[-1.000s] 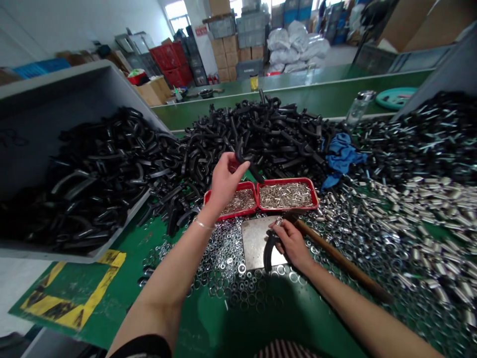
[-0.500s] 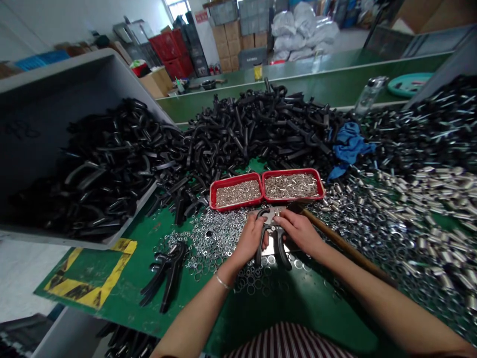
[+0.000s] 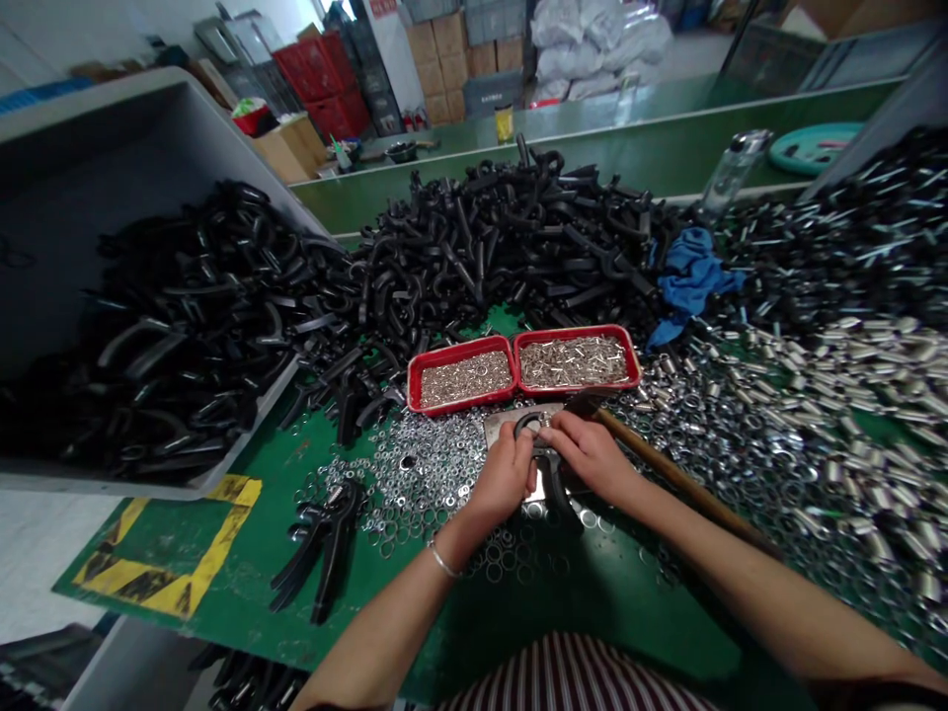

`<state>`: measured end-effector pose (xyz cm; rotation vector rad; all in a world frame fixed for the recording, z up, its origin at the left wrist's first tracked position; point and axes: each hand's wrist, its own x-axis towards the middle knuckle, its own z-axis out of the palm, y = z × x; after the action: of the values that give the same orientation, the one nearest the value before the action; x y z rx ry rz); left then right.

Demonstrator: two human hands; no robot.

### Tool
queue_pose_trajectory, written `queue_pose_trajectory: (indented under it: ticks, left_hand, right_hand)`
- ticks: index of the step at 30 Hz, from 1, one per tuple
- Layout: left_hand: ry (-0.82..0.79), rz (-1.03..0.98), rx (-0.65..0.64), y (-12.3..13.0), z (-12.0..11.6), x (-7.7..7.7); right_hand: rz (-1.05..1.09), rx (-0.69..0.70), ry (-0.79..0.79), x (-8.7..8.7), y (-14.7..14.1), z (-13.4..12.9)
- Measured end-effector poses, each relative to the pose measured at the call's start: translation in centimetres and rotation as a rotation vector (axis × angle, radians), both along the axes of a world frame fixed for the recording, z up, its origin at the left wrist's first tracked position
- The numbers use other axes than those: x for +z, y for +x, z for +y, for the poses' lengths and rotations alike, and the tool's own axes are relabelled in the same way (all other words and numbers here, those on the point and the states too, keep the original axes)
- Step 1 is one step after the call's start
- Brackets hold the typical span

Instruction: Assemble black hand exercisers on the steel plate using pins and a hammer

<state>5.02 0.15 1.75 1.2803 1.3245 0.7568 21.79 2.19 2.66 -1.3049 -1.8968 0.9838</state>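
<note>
Over a metal plate (image 3: pixel 491 425) in the middle, my left hand (image 3: pixel 508 474) is closed round a black-handled tool (image 3: pixel 561 494), covering much of its left side. My right hand (image 3: pixel 589 452) pinches at the tool's upper part, its fingertips close to those of my left hand. Whether a small part sits between the right fingertips is too small to tell. Just behind the plate stand two red trays, the left one (image 3: pixel 460 402) with tiny rings and the right one (image 3: pixel 629 346) with small pins. Washers (image 3: pixel 430 459) lie left of my hands.
A wooden-handled hammer (image 3: pixel 681 479) lies right of my hands. Finished-looking black tools (image 3: pixel 326 543) rest at left. Black handles (image 3: pixel 474 237) are heaped behind, beside a grey bin (image 3: pixel 214 128). Blue cloth (image 3: pixel 688 276), a bottle (image 3: pixel 733 173) and metal sleeves (image 3: pixel 851 395) are on the right.
The camera view has shifted slightly. My left hand has closed further over the tool's left handle and head, and the right fingertips have moved nearer to the left ones.
</note>
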Motion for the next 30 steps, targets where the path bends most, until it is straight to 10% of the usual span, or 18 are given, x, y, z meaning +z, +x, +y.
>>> queue_pose_trajectory:
  ticks: [15,23,30]
  left_hand:
    - [0.198,0.360,0.047,-0.9,-2.9,0.3]
    - [0.340,0.497,-0.415,-2.7,-3.3,2.7]
    - [0.339,0.676,-0.532,-3.0,-0.8,2.9]
  right_hand:
    - [0.049,0.049,-0.141,1.8,0.0,-2.5]
    - [0.034,0.248,-0.198,2.5,0.5,-3.1]
    - [-0.263,0.204,-0.074,2.1,0.0,-2.3]
